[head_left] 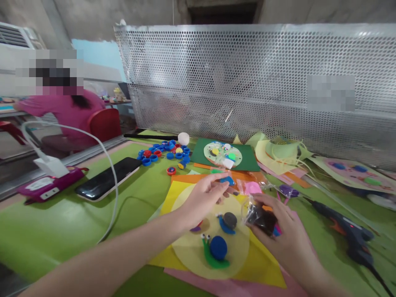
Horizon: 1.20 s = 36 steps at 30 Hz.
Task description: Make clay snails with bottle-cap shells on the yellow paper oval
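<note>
Head view: one pale yellow paper disc (185, 251) lies on a yellow sheet on the green table (62, 222). It carries two craft snails in full view, the green snail with blue cap shell (215, 250) and the blue snail with grey cap shell (227, 223). A third figure is partly hidden. The left hand (202, 199) pinches one blue plastic bottle cap (228, 180) in closed fingertips above the disc's far edge. The right hand (286, 235) curls around one small clear plastic bag (260, 216) of dark pieces. One black glue gun (348, 232) lies to the right.

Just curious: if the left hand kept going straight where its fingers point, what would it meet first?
Likely the blue bottle cap just beyond the left hand's fingertips; it may already touch it, depth is unclear.
</note>
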Motion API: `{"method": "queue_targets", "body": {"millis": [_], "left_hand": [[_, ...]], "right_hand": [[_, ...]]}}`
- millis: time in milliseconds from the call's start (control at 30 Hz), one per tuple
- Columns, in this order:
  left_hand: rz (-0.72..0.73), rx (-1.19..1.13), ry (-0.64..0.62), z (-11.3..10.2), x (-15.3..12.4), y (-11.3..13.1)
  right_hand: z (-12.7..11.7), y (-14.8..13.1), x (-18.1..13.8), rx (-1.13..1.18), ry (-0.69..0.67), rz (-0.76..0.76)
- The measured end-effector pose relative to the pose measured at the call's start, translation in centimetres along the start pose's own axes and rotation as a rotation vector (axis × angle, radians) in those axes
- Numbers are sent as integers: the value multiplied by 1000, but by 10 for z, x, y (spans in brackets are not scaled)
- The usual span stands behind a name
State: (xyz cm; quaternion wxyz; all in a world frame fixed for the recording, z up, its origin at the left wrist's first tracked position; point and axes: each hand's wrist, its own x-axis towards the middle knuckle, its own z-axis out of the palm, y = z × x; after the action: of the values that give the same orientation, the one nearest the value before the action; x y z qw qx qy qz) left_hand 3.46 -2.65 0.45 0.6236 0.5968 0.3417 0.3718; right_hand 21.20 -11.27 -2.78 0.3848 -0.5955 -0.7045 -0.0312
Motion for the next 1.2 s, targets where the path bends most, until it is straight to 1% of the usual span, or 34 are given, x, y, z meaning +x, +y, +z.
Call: {"method": "queue_targets", "body": {"millis": [67, 133, 200, 233, 300, 367, 500, 533, 600, 667, 733, 800, 967, 1067, 1133, 1200], "left_hand": [[0, -2, -39, 0, 0, -1], [8, 21, -102, 1, -4, 1], [74, 146, -137, 3, -9, 5], [121, 242, -128, 3, -12, 8], [204, 438, -103, 5, -18, 11], [256, 598, -121, 8, -23, 11], [370, 804, -194, 11, -26, 8], [401, 822, -202, 11, -25, 7], [450, 823, -241, 11, -24, 6], [461, 792, -290, 11, -22, 6], [452, 750, -331, 11, -21, 7], [436, 716, -358, 11, -21, 9], [402, 689, -411, 11, -21, 12], [338, 710, -411, 11, -25, 13], [312, 726, -418, 11, -28, 14], [327, 746, -441, 11, -29, 15]], "right_hand": [[0, 0, 0, 96, -34, 114], [1, -2, 0, 181, -26, 179], [1, -4, 0, 222, -25, 204], [0, -5, 0, 218, -42, 207], [0, -8, 0, 175, -72, 197], [-3, -11, 0, 157, -115, 140], [-9, -16, -4, 289, -213, 21], [-10, -16, -5, 328, -217, 17], [-9, -15, -6, 388, -162, 40], [-7, -12, -6, 433, -77, 93], [-5, -10, -5, 471, -33, 151], [-4, -9, -1, 508, -32, 177], [-9, -12, 8, 498, -17, 129], [-13, -16, 9, 484, 10, 118], [-13, -18, 8, 502, -12, 114], [-11, -18, 5, 516, -74, 148]]}}
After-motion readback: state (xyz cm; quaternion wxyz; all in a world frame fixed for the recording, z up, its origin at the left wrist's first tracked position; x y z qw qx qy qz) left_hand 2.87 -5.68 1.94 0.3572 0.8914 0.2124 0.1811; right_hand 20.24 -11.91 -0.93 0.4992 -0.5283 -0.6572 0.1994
